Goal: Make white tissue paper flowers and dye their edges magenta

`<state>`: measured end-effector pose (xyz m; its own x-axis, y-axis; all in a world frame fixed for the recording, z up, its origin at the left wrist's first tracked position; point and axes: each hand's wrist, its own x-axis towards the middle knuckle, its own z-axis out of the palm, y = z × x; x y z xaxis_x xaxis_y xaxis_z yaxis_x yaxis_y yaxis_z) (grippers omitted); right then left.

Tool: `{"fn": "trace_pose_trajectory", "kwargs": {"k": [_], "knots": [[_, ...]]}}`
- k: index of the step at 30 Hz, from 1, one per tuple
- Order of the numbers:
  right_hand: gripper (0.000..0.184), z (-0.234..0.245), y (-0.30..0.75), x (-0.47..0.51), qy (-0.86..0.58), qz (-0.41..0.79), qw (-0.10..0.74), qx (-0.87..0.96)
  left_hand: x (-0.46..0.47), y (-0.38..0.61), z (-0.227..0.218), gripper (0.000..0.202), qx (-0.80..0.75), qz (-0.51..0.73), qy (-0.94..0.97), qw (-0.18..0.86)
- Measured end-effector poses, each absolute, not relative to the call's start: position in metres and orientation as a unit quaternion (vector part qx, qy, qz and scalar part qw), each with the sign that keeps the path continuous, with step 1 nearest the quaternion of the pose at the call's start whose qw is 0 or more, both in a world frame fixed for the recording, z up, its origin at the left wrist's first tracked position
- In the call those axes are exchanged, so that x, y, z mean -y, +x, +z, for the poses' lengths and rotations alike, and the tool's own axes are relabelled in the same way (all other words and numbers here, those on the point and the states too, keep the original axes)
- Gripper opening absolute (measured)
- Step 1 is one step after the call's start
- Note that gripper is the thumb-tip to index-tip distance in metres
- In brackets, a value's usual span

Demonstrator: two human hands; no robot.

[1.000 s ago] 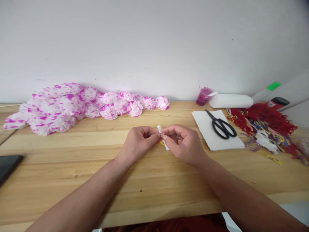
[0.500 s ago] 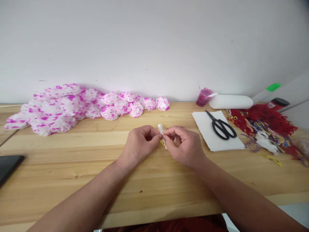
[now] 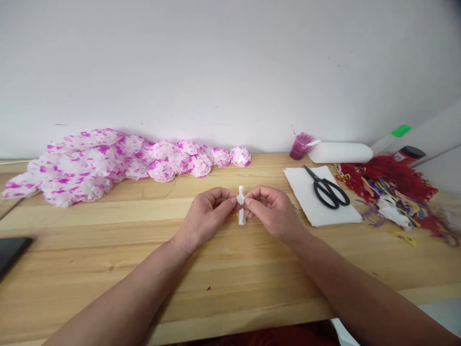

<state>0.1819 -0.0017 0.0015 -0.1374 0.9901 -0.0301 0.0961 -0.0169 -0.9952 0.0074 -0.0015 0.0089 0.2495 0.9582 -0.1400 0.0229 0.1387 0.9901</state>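
Note:
A narrow folded strip of white paper [image 3: 241, 219] stands nearly vertical between my hands, gathered at its middle. My left hand [image 3: 207, 214] pinches it from the left with thumb and fingertips. From the right, my right hand [image 3: 275, 211] pinches at the same spot, fingers curled. A small bit of yellow shows beside the strip, mostly covered by the fingers; it looks like yarn. Whether the yarn goes around the paper is hidden. The wooden table [image 3: 223, 259] lies under both hands.
White-and-magenta paper flowers [image 3: 82, 166] lie along the wall. Black scissors [image 3: 329, 188] rest on white paper sheets [image 3: 306, 202]. Farther right are a magenta-stained cup [image 3: 299, 146], a white roll [image 3: 340, 152], red yarn [image 3: 399, 178], and a dark-lidded jar [image 3: 410, 154]. A black object [image 3: 12, 252] sits left.
The white strip has turned from tilted to upright, and more of its lower end shows. Both hands still pinch its middle, with the fingers shifted slightly. The view has moved a little.

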Motion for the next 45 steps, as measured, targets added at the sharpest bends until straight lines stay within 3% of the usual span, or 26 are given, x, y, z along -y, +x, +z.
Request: {"fn": "trace_pose_trajectory", "kwargs": {"k": [12, 22, 31, 39, 45], "knots": [[0.012, 0.004, 0.18, 0.003, -0.501, 0.518, 0.419, 0.552, 0.0, 0.006, 0.008, 0.028, -0.507, 0.367, 0.557, 0.546], [0.015, 0.002, 0.178, 0.008, -0.544, 0.391, 0.398, 0.627, 0.001, 0.008, 0.003, 0.026, -0.523, 0.374, 0.585, 0.493], [0.01, 0.001, 0.179, 0.008, -0.537, 0.392, 0.395, 0.634, 0.0, 0.008, 0.0, 0.024, -0.518, 0.375, 0.574, 0.511], [0.003, -0.002, 0.178, 0.014, -0.517, 0.264, 0.39, 0.715, 0.005, 0.01, -0.002, 0.011, -0.532, 0.377, 0.65, 0.39], [0.003, -0.003, 0.177, 0.013, -0.52, 0.225, 0.391, 0.725, 0.006, 0.011, -0.003, 0.009, -0.522, 0.391, 0.666, 0.362]]}}
